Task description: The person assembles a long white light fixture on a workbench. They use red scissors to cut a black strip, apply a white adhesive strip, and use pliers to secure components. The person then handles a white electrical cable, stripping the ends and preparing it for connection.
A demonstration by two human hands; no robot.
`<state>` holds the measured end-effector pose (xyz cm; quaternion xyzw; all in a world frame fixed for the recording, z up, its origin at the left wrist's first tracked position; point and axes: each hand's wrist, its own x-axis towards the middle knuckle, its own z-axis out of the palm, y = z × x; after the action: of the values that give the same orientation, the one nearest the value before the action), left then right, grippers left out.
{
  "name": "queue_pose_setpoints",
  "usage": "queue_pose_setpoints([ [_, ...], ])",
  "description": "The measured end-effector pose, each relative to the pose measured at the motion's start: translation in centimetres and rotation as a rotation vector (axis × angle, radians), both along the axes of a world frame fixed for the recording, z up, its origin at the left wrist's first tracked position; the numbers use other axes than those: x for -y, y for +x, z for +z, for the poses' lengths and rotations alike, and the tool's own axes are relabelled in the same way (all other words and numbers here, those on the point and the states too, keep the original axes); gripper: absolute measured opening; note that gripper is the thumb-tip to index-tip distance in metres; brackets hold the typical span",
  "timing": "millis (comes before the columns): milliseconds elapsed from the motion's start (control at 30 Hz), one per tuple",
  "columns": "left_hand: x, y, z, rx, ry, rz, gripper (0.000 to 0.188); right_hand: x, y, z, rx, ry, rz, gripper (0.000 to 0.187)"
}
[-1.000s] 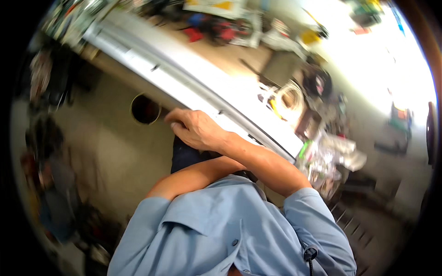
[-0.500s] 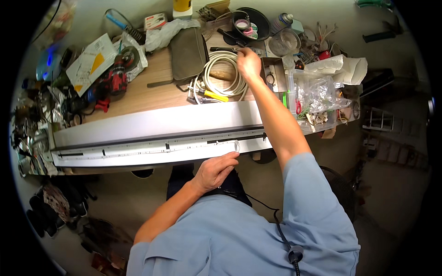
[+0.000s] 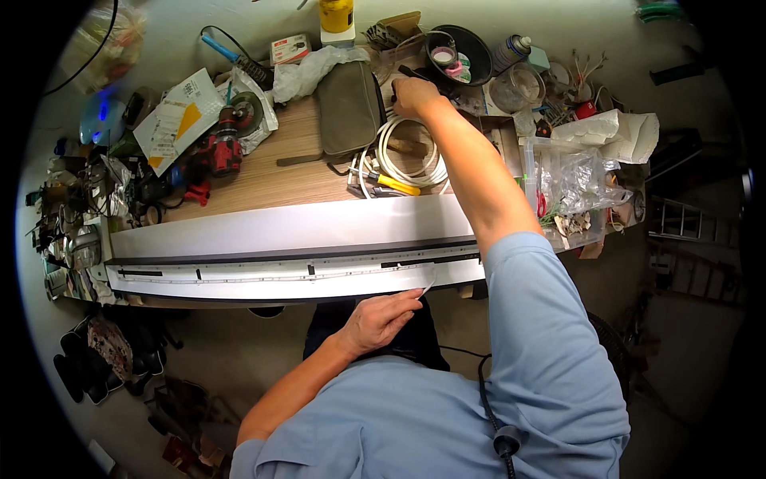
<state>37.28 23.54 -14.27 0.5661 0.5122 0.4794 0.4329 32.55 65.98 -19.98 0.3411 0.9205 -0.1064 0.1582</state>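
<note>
My left hand (image 3: pixel 381 322) is closed at the near edge of a long white channel (image 3: pixel 239 292). Its fingertips pinch the loose, curved end of a thin LED strip (image 3: pixel 432 279); the rest of the strip runs leftward along the channel. Far across the bench, my right hand (image 3: pixel 416 97) is closed just beyond a coil of white cable (image 3: pixel 384 152). A small dark piece shows at its fingers, but what it holds is mostly hidden. Yellow-handled pliers (image 3: pixel 395 185) lie against the coil's near side.
Left of the coil lies a grey-green zip case (image 3: pixel 349 108). A red power tool (image 3: pixel 223 152) rests farther left. A black bowl (image 3: pixel 479 56) and spray can (image 3: pixel 511 51) stand at the back. A clear plastic box (image 3: pixel 570 188) of oddments is right of my forearm.
My right hand has shifted left and slightly away, toward the zip case. The left hand keeps its pinch on the strip end. The whole view has shifted a little.
</note>
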Motion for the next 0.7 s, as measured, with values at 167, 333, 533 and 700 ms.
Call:
queue_pose_setpoints([
  [167, 0.3, -0.1, -0.1, -0.001, 0.020, 0.026, 0.018, 2.8, 2.1, 2.7, -0.073, 0.145, 0.063, 0.026],
  [333, -0.3, 0.3, 0.2, 0.223, -0.112, 0.026, 0.021, 3.7, 7.3, 6.2, -0.298, 0.297, 0.031, 0.022],
  [533, -1.6, 0.8, 0.4, 0.440, -0.199, -0.043, 0.027, 10.6, 14.2, 16.1, -0.775, 0.388, -0.033, 0.018],
  [700, -3.3, 2.2, 0.0, 0.546, -0.112, -0.007, 0.027, 20.0, 20.3, 22.7, -1.307, 0.199, -0.558, 0.016],
])
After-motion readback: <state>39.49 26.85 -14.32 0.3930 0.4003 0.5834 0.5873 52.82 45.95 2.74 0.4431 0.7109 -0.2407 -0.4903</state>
